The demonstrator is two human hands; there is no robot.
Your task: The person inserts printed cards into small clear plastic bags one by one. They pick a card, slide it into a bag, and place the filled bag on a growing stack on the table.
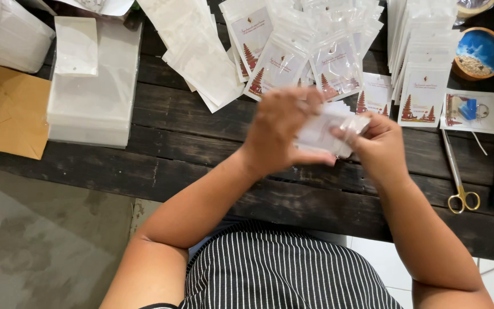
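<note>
Both my hands meet over the middle of a dark wooden table point(190, 143). My left hand point(278, 131) and my right hand point(378, 146) together grip a small clear plastic pouch point(326, 130) with a white card inside. The left hand's fingers curl over its left side and the right hand pinches its right end. Behind them lies a heap of similar pouches point(293, 51) holding white cards printed with a red tower shape.
A stack of clear bags point(92, 97) lies at left beside a brown envelope point(7, 111). Gold-handled scissors point(458, 177) lie at right, near a pouch with a blue item point(473, 111), a round blue dish point(479, 52) and another stack of pouches point(424, 57).
</note>
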